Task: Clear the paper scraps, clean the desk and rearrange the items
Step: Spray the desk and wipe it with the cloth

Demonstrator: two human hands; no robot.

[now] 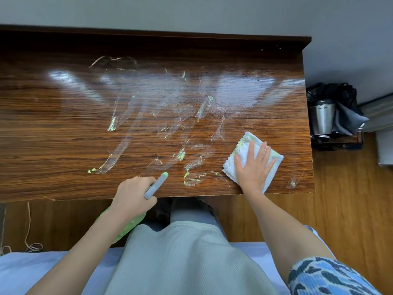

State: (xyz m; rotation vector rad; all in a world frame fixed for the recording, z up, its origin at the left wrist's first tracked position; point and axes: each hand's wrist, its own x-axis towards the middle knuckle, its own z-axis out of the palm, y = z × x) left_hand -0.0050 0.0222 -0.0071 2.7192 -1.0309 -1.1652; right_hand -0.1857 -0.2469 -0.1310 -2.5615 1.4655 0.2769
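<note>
Foam streaks [187, 162], whitish with green flecks, cover the middle of the desk [53, 145], and nearly all of them lie to the left of and above the cloth [244, 152], toward the frame's centre. That is the relation the next wipe turns on, as I judge it: the cloth sits at the lower right of the desk near its front edge, so it would have to travel leftward and away from the person to meet the mess, with only one small green smear [293, 183] lying further right near the corner. The right hand [254, 169] presses flat on the cloth, fingers straight and spread, pointing up the frame; it is plainly the nearer hand to the closest streaks, which begin just beside the cloth's left edge. The cloth is a white folded square, turned like a diamond, stained green at its upper edge. The left hand [133, 195] sits at the desk's front edge in the lower middle, fingers curled round a green bottle [127, 226] that hangs below the desk line, its grey nozzle [156, 185] with a green tip angled up and right toward the streaks. No paper scraps show on the desk. At the far right, off the desk, stands a steel pot [321, 118] with a small dark label too tiny to read; no other writing is legible.
</note>
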